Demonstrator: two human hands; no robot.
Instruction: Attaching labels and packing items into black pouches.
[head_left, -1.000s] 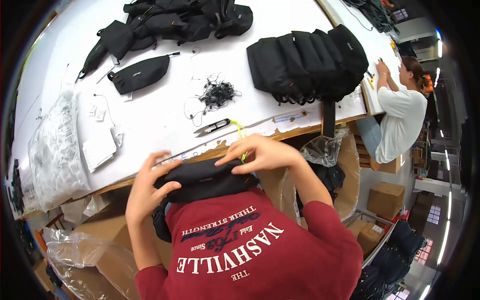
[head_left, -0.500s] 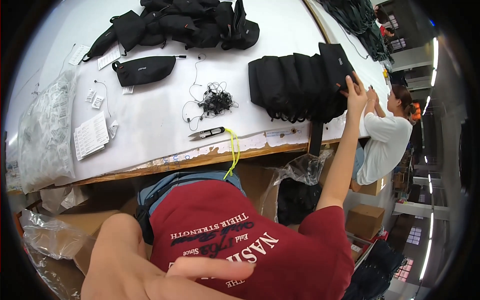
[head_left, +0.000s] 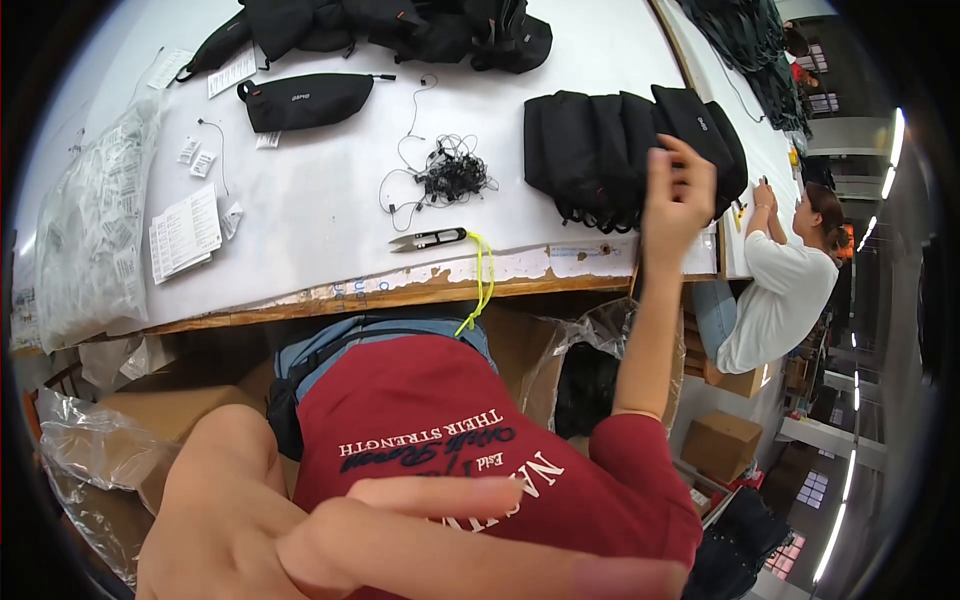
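My right hand (head_left: 682, 205) is in front of the right end of a row of black fabric pouches (head_left: 580, 150) standing packed together on the table. Its fingers are loosely bent and apart, with nothing seen in them. Close to the camera at the bottom, my left hand (head_left: 400, 540) is empty, its fingers stretched out over my red shirt. A single black pouch (head_left: 312, 103) lies flat at the left, a tag partly under it. Between it and the row sits a tangle of black cords (head_left: 452, 172). Thread snips (head_left: 430, 239) with a yellow cord lie near the table edge.
A heap of black pouches (head_left: 390, 25) lies at the back. To the left are a clear plastic bag of tags (head_left: 95, 230) and a stack of printed white cards (head_left: 185, 235). Cartons (head_left: 722, 446) stand below. Another person (head_left: 785, 275) works at the right.
My right hand has let go of the end pouch, which now stands in the row, and has drawn back a little. My left hand's fingers reach further right. The view has shifted slightly.
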